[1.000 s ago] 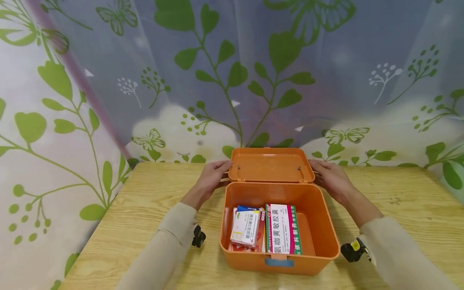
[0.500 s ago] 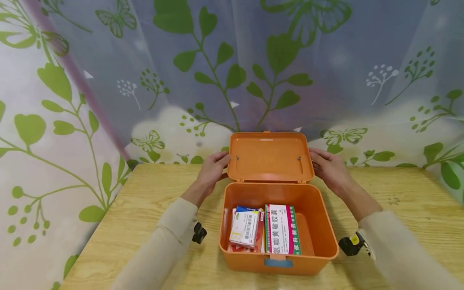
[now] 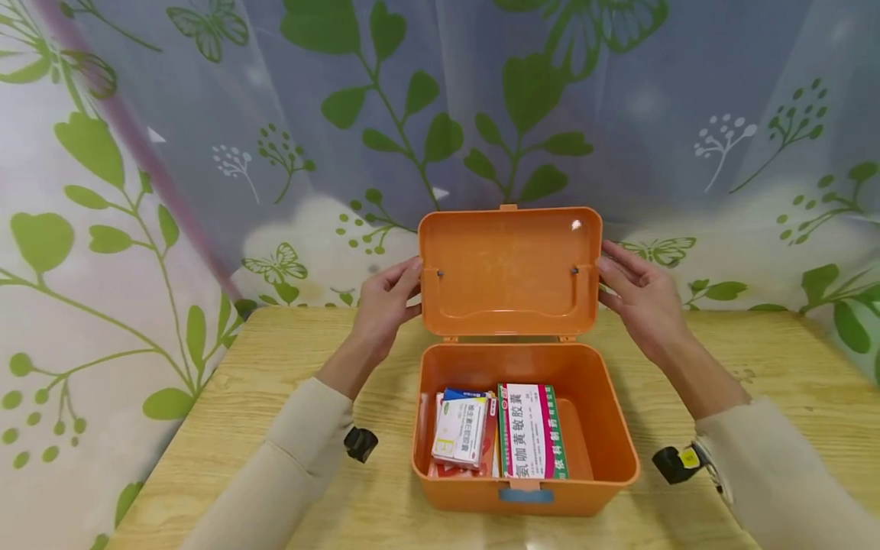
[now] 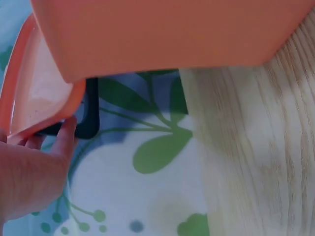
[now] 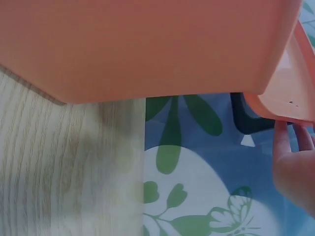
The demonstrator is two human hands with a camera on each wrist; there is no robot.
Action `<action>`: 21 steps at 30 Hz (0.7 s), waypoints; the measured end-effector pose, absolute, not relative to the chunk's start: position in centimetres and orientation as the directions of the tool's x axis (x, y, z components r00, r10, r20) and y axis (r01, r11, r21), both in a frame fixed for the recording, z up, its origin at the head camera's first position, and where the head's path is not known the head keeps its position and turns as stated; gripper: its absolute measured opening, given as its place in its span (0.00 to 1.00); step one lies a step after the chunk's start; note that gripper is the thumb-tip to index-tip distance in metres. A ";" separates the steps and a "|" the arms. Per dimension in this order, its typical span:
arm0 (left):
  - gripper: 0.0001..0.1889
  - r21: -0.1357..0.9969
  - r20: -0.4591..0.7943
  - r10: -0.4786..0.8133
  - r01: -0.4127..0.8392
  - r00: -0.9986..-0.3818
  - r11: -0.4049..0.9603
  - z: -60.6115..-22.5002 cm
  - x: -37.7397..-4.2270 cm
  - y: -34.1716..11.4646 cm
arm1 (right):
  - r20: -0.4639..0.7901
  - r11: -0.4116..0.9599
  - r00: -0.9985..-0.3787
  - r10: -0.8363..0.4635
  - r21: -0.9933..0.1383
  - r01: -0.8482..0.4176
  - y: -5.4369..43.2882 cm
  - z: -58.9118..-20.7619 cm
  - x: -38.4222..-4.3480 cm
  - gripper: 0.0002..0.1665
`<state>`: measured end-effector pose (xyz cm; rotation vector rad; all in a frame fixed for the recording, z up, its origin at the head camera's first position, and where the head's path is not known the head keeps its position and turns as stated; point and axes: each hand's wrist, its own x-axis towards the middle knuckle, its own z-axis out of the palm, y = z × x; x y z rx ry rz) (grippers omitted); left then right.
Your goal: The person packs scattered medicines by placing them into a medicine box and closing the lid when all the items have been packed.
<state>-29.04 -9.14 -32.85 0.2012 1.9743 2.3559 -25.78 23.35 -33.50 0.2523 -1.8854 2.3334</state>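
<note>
An orange storage box [image 3: 474, 500] stands on the table with its hinged lid [image 3: 509, 263] raised at the back, tilted up steeply. My left hand [image 3: 380, 309] holds the lid's left edge, thumb at the front and fingers behind. On the opposite edge, my right hand [image 3: 646, 305] grips the lid the same way. Inside lie a white medicine box [image 3: 461, 431] on a few others at left, and a larger white, green and pink medicine box [image 3: 531, 431] in the middle. Both wrist views show fingers at the lid's rim, with a dark handle [image 4: 91, 118] behind it.
A wood-grain table [image 3: 289, 359] lies under the box. Behind it hangs a cloth [image 3: 289, 176] printed with leaves and butterflies, close to the table's back edge. A blue-grey latch [image 3: 525, 496] sits on the box's front wall.
Both hands have lifted the lid from lying far back to a steeper, nearly upright tilt, rising along with it. The medicine boxes stay in place.
</note>
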 end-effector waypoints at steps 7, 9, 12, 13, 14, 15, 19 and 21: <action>0.20 0.980 0.132 0.113 0.113 -0.985 -0.163 -32.3 -27.3 -8.9 | 0.281 -0.116 -0.959 0.028 -0.952 -0.282 23.3 -33.3 -24.0 0.31; 0.20 0.977 0.151 0.106 0.132 -0.983 -0.170 -32.3 -27.0 -8.8 | 0.296 -0.086 -0.955 0.028 -0.951 -0.297 23.3 -33.2 -23.5 0.31; 0.20 0.969 0.176 0.102 0.154 -0.979 -0.194 -32.3 -26.7 -8.8 | 0.323 -0.087 -0.946 -0.002 -0.943 -0.321 23.3 -33.2 -22.9 0.30; 0.20 0.964 0.186 0.103 0.161 -0.977 -0.214 -32.3 -26.6 -8.8 | 0.331 -0.086 -0.943 -0.015 -0.940 -0.329 23.3 -33.2 -22.7 0.30; 0.20 0.959 0.197 0.104 0.169 -0.975 -0.229 -32.3 -26.5 -8.8 | 0.336 -0.090 -0.941 -0.028 -0.939 -0.333 23.3 -33.1 -22.4 0.29; 0.20 0.953 0.211 0.105 0.180 -0.972 -0.243 -32.4 -26.3 -8.8 | 0.345 -0.092 -0.938 -0.044 -0.936 -0.340 23.4 -33.1 -22.2 0.29; 0.20 0.921 0.275 0.098 0.232 -0.957 -0.313 -32.6 -25.5 -8.9 | 0.376 -0.116 -0.921 -0.102 -0.924 -0.364 23.4 -32.7 -21.1 0.29; 0.18 0.904 0.292 0.083 0.246 -0.953 -0.349 -32.7 -25.0 -9.0 | 0.403 -0.129 -0.907 -0.126 -0.913 -0.388 23.3 -32.6 -20.5 0.27</action>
